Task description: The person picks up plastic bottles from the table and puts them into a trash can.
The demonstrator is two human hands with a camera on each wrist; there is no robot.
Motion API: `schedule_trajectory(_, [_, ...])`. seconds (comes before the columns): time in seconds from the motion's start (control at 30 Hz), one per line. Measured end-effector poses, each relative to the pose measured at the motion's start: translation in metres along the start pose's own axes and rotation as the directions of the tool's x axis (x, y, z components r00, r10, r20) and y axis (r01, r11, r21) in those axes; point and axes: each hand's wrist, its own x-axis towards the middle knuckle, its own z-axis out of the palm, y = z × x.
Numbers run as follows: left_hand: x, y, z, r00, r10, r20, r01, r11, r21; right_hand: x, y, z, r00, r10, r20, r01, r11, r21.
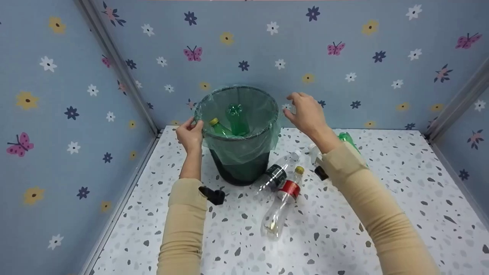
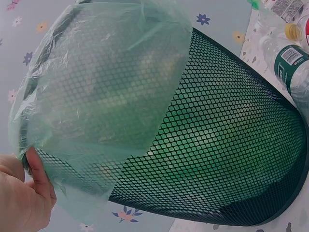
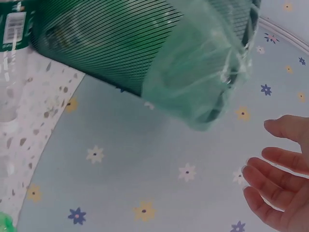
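A dark mesh waste bin stands near the back wall, lined with a thin green plastic bag folded over its rim. Inside lie a green bottle and another green bottle with a yellow cap. At the left of the rim, my left hand pinches the bag's edge and the rim between thumb and fingers, as the left wrist view also shows. My right hand hovers to the right of the bin, apart from it, fingers loosely spread and holding nothing.
Right of the bin lie a clear bottle with a dark green label and a clear bottle with a red label. A green bottle is partly hidden behind the right forearm. Flower-patterned walls enclose the speckled tabletop.
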Motion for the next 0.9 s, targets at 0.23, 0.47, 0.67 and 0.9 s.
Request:
schedule_trajectory(0.23, [0.000,-0.001,-0.002,1.000,0.000,-0.002,0.000,1.000,-0.002,-0.022,0.037,-0.001,0.998,0.058,0.031,-0.058,0.998,-0.005])
schedule_trajectory(0.47, [-0.001,-0.002,-0.002,1.000,-0.002,-0.010,0.001,1.000,-0.016,-0.042,0.076,0.007,0.987,0.131,0.090,-0.134,0.991,0.024])
schedule_trajectory(0.67, [-0.003,0.000,-0.002,1.000,0.016,-0.005,-0.016,1.000,-0.020,-0.056,0.103,0.018,0.966,0.198,0.169,-0.199,0.980,-0.011])
schedule_trajectory(0.9, [-0.004,-0.001,-0.002,0.998,0.059,-0.010,-0.059,0.998,-0.021,-0.068,0.124,0.035,0.951,0.225,0.211,-0.218,0.974,-0.057])
